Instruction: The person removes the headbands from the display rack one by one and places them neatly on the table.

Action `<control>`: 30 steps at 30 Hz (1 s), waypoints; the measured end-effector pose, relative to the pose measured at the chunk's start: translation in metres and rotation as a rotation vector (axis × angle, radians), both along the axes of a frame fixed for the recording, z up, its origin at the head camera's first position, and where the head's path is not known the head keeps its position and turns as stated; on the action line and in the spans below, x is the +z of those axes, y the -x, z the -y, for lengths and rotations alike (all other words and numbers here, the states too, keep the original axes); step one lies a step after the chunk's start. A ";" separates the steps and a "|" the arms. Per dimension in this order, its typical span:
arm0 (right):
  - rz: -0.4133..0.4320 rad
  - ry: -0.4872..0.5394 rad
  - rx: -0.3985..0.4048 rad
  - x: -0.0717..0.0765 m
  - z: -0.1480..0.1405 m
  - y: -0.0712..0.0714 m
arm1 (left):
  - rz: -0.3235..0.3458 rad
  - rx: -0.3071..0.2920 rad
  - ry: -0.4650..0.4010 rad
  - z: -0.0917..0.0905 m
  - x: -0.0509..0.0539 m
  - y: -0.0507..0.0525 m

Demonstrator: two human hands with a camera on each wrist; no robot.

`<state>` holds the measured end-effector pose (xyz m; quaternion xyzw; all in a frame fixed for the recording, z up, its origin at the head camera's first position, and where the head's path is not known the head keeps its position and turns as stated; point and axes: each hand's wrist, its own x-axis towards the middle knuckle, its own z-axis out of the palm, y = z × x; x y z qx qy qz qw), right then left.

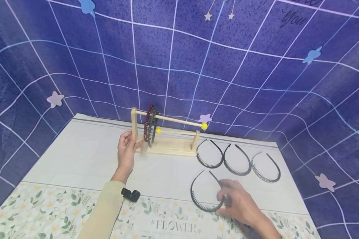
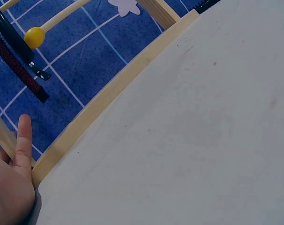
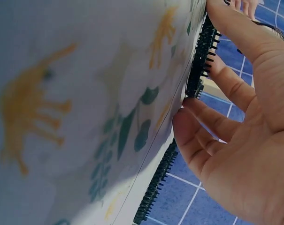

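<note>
The floral tablecloth (image 1: 92,159) bears the lettering "FLOWER" (image 1: 176,226); the smaller script beneath is illegible. The blue grid-patterned backdrop (image 1: 251,39) bears "You" (image 1: 295,18) at upper right, below a cropped word.

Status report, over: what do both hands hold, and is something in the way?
Left hand grips wooden stand by its left post. Right hand holds the nearest headband. Possibly in the way: three more headbands lying beyond it.

Fingers (image 2: 23,143) at a wooden stand (image 2: 99,102)

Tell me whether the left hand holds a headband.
No, the left hand grips the rack at its end post, while the right hand has a headband.
</note>
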<state>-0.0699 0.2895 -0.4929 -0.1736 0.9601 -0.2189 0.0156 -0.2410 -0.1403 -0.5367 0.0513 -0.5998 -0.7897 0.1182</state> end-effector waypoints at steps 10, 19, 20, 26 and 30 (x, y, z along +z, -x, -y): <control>0.035 0.004 0.002 -0.001 -0.001 -0.001 | -0.006 0.001 -0.025 -0.001 0.000 0.000; -0.083 0.069 0.036 0.004 0.002 0.002 | -0.009 0.003 -0.021 0.000 -0.001 0.000; -0.118 0.080 0.046 0.005 0.003 0.003 | -0.010 0.002 -0.019 0.000 -0.001 0.000; -0.203 0.104 0.044 0.012 0.014 0.012 | -0.014 -0.001 -0.032 0.000 0.001 0.000; -0.196 0.093 0.026 0.017 0.025 0.017 | -0.008 -0.004 -0.036 0.000 0.001 0.000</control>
